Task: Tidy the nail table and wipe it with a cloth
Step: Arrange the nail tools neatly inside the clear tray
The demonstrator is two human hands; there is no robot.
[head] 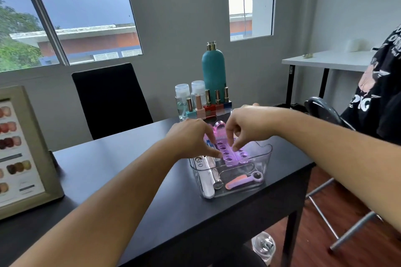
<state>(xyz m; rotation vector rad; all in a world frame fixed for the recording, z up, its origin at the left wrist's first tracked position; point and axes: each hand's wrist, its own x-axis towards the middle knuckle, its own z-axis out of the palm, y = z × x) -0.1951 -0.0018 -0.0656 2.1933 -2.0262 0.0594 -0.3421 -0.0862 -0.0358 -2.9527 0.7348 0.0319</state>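
We count 5 polish bottles [208, 102] in a row at the tabletop's far edge, w/ 2 clear bottles [183, 95] and 1 teal bottle [213, 71] behind. 1 clear bin [260, 171] near the right edge, 2 purple toe separators [233, 154] inside. 1 framed chart [20, 149] at left.

Black nail table [134, 169] with a matte top, seen from above at an angle. Near its right edge, a clear plastic bin [263, 162] standing upright, holding a purple strip with round holes [226, 154] propped on a slant, a pink and lilac tool [243, 181] lying flat at the front, and a white tube [206, 176] along the left wall.
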